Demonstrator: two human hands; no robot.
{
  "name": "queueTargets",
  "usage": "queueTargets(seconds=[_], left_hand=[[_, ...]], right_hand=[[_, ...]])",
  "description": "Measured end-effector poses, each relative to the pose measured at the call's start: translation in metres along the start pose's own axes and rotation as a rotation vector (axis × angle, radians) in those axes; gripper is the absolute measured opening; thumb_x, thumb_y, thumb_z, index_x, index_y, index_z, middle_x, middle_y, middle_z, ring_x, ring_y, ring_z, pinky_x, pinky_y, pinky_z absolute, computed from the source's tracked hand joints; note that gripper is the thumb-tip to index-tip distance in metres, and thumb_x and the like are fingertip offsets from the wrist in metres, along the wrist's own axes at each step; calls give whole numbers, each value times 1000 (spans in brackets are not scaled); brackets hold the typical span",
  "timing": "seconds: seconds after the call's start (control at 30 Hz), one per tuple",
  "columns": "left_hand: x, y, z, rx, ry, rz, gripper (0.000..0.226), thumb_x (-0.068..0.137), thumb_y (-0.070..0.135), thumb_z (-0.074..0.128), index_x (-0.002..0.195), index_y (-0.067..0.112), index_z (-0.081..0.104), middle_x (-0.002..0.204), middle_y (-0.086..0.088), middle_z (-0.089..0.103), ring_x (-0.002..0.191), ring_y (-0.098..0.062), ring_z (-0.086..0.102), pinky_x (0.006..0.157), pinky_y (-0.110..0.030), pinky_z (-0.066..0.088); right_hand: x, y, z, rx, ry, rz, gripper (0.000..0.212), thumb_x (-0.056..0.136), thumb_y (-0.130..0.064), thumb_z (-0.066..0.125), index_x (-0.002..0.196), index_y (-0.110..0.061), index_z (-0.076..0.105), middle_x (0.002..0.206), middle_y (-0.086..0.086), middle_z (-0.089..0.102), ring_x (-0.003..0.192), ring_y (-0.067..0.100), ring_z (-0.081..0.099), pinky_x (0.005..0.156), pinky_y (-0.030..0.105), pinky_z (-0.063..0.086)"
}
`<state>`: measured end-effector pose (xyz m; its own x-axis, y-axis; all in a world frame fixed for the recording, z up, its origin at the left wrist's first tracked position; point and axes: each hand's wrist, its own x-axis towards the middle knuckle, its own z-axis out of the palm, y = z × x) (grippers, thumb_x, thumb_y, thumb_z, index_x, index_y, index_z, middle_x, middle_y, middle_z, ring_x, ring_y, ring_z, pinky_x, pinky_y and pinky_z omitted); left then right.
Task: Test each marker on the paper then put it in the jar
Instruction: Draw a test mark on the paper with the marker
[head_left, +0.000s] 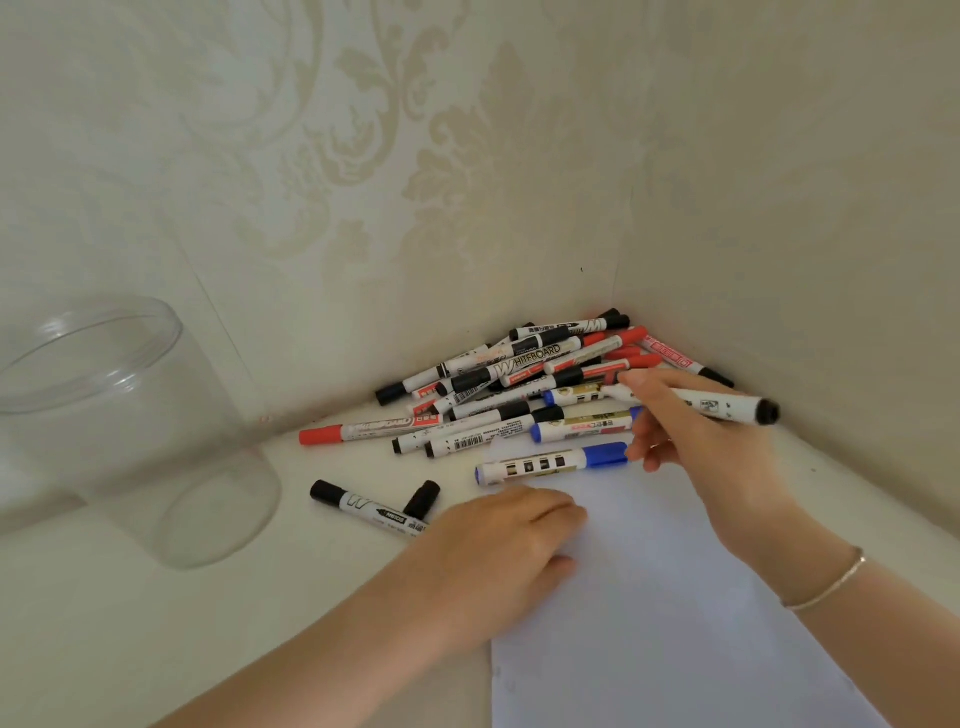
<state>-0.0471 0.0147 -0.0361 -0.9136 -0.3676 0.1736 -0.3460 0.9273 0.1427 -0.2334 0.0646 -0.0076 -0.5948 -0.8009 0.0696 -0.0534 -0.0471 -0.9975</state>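
Observation:
A heap of several whiteboard markers (524, 374) with black, red and blue caps fills the far corner of the white table. My right hand (696, 441) pinches a white marker with a black cap (727, 406) at the heap's right side, its cap end pointing right. My left hand (498, 551) rests flat on the left edge of the white paper (670, 613). A blue-capped marker (550, 464) lies across the paper's far end. The clear plastic jar (119, 431) stands at the left with nothing visible in it.
Two black-capped markers (374, 506) lie apart from the heap, between the jar and my left hand. A red-capped marker (363, 430) sticks out at the heap's left. Patterned walls close the corner behind and to the right. A bracelet (826, 582) circles my right wrist.

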Motion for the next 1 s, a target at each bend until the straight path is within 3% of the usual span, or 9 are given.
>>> queueTargets(seconds=[0.07, 0.1, 0.27, 0.4, 0.67, 0.73, 0.83, 0.93, 1.0], left_hand=[[5, 0, 0, -16, -74, -78, 51, 96, 45, 39, 140, 18, 41, 147, 6, 39, 133, -12, 38, 105, -22, 33], [6, -3, -1, -21, -111, -114, 61, 96, 50, 41, 146, 19, 29, 154, 6, 24, 139, -11, 24, 111, -22, 21], [13, -12, -11, -33, -203, -151, 74, 90, 62, 44, 148, 23, 21, 156, 9, 14, 138, -5, 13, 108, -17, 9], [13, -13, -11, -53, -242, -180, 78, 85, 66, 48, 148, 30, 20, 159, 6, -1, 142, -7, 4, 112, -21, 5], [15, -23, -16, -143, -355, -212, 84, 77, 73, 54, 146, 46, 15, 160, 9, -8, 144, -4, -12, 106, -20, -16], [17, -28, -21, -143, -392, -209, 87, 75, 72, 59, 146, 47, 15, 160, 12, -7, 144, -3, -13, 105, -21, -17], [20, -31, -25, -129, -418, -190, 91, 71, 70, 64, 146, 49, 17, 160, 14, -4, 144, -2, -11, 106, -22, -15], [19, -31, -26, -142, -411, -193, 92, 69, 69, 67, 145, 50, 18, 159, 16, -2, 143, -1, -8, 105, -21, -13], [17, -29, -26, -141, -401, -182, 95, 69, 69, 67, 146, 46, 16, 159, 16, -2, 143, 0, -7, 105, -19, -13]], right_hand=[[0, 2, 2, -10, -43, -47, 15, 92, -23, 60, 104, -22, 68, 71, 5, 72, 53, 24, 66, 51, 31, 56], [-1, 4, 3, -50, -77, -76, 17, 93, -22, 57, 108, -25, 66, 73, 6, 73, 55, 25, 68, 55, 33, 58], [9, 23, 0, -833, -390, -337, 38, 91, -13, 57, 121, -37, 50, 89, -7, 69, 78, 13, 65, 74, 34, 54], [24, 30, 8, -996, -534, -392, 63, 81, -1, 56, 133, -34, 40, 111, 1, 59, 94, 22, 58, 78, 42, 51], [53, 25, 14, -1052, -503, -447, 64, 81, -4, 56, 134, -34, 39, 119, -6, 55, 99, 15, 54, 85, 38, 50], [60, 21, 17, -1116, -484, -471, 59, 85, -6, 56, 135, -31, 39, 114, -7, 53, 87, 11, 48, 79, 34, 49], [73, 17, 21, -1174, -472, -542, 55, 85, -6, 56, 133, -25, 39, 114, 1, 53, 88, 15, 47, 75, 35, 49], [90, 17, 19, -1188, -426, -547, 49, 87, -12, 55, 133, -22, 40, 104, 2, 55, 97, 21, 49, 86, 39, 47], [98, 18, 16, -1168, -358, -525, 49, 85, -9, 56, 131, -22, 44, 94, 1, 56, 91, 20, 53, 88, 36, 46]])
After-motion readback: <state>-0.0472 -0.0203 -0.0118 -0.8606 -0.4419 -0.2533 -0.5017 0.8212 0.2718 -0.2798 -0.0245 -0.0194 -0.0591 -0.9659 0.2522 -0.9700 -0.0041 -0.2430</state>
